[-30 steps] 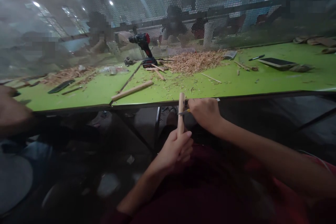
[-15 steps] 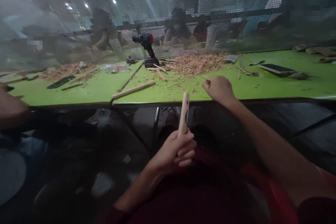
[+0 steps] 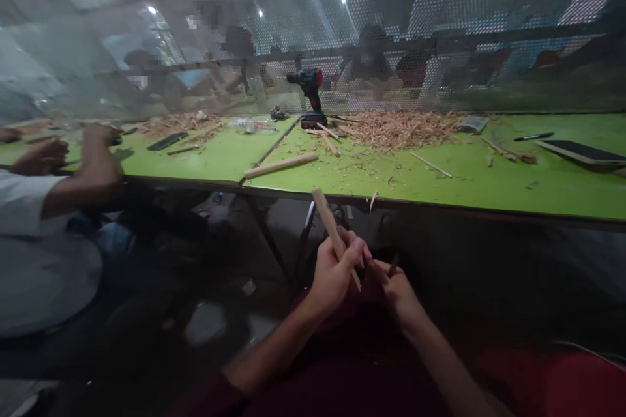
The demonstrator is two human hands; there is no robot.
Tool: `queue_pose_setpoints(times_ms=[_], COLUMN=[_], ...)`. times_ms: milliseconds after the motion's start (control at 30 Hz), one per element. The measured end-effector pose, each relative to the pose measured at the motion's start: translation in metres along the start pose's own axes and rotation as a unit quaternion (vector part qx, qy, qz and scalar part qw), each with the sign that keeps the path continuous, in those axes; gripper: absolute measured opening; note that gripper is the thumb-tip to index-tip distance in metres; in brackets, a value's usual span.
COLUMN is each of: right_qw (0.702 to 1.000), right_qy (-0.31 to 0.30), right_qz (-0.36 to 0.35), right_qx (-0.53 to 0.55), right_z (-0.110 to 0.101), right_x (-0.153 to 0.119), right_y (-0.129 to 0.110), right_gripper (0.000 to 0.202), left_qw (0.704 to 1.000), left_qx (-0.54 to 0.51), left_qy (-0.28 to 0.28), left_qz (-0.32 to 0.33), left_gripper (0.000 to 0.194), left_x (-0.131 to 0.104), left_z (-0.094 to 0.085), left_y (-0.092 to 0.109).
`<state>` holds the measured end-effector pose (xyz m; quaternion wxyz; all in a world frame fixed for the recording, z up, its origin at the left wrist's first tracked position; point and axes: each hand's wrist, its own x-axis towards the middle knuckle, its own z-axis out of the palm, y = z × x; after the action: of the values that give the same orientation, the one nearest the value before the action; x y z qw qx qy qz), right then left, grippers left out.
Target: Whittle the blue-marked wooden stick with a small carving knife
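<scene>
My left hand (image 3: 335, 270) is closed around a pale wooden stick (image 3: 327, 215), which tilts up and to the left in front of the table edge. Beside it, my right hand (image 3: 401, 293) is closed on a small dark tool (image 3: 394, 265); its kind is hard to make out, and my fingers cover most of it. Both hands meet low, above my lap, with the fingertips close together. A wood shaving (image 3: 373, 201) shows at the table's front edge, just above my hands.
The green table (image 3: 210, 166) bears a cordless drill (image 3: 312, 98), a heap of wood shavings (image 3: 405, 128), a wooden rod (image 3: 280, 164), a thin stick (image 3: 431, 165), a pen (image 3: 534, 137) and a dark flat slab (image 3: 584, 152). A mesh screen stands behind. A co-worker's arm (image 3: 92, 169) rests at left.
My right hand has left the tabletop and come down beside the left one. The wooden stick now leans left instead of slightly right. The view has turned left, bringing more of the co-worker into sight.
</scene>
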<state>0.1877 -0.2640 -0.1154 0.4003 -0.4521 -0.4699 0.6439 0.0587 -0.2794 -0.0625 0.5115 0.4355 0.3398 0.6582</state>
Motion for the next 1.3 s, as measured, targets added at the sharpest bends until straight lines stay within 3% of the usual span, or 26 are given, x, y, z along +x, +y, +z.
queue_pose_setpoints(times_ms=[233, 433, 600, 700, 833, 933, 1033, 1167, 1300], right_qw=[0.998, 0.998, 0.998, 0.999, 1.000, 0.996, 0.986, 0.967, 0.956], right_qy=[0.008, -0.062, -0.057, -0.015, 0.019, 0.022, -0.012, -0.060, -0.102], right_qz=[0.034, 0.025, 0.016, 0.030, -0.016, -0.066, -0.112, -0.146, -0.187], right_qx=[0.048, 0.013, -0.010, 0.016, 0.009, -0.058, -0.126, -0.201, -0.202], right_z=[0.019, 0.021, 0.017, 0.007, -0.015, -0.030, -0.036, -0.023, -0.002], right_x=[-0.014, -0.006, -0.002, 0.003, 0.009, 0.011, 0.012, 0.016, 0.022], right_y=[-0.025, -0.017, -0.017, -0.022, -0.045, -0.070, -0.095, -0.120, -0.128], right_gripper=[0.039, 0.034, 0.037, 0.038, 0.037, 0.036, 0.034, 0.031, 0.032], left_qw=[0.997, 0.990, 0.981, 0.985, 0.995, 0.997, 0.981, 0.948, 0.910], left_qx=[0.018, 0.024, -0.052, -0.073, -0.022, -0.029, -0.011, 0.014, -0.076], left_qy=[0.073, 0.131, 0.158, 0.115, 0.039, -0.068, -0.157, -0.199, -0.240], left_qz=[0.020, 0.048, 0.104, 0.104, 0.085, -0.007, -0.111, -0.247, -0.329], left_gripper=[0.030, 0.033, 0.023, 0.016, 0.016, 0.021, 0.025, 0.043, 0.031], left_x=[0.003, 0.006, 0.012, 0.009, 0.000, -0.004, -0.006, -0.008, -0.007], left_z=[0.007, 0.004, 0.004, 0.000, -0.019, -0.040, -0.053, -0.044, -0.026], left_y=[-0.003, -0.004, 0.003, 0.005, 0.011, 0.022, 0.031, 0.025, 0.010])
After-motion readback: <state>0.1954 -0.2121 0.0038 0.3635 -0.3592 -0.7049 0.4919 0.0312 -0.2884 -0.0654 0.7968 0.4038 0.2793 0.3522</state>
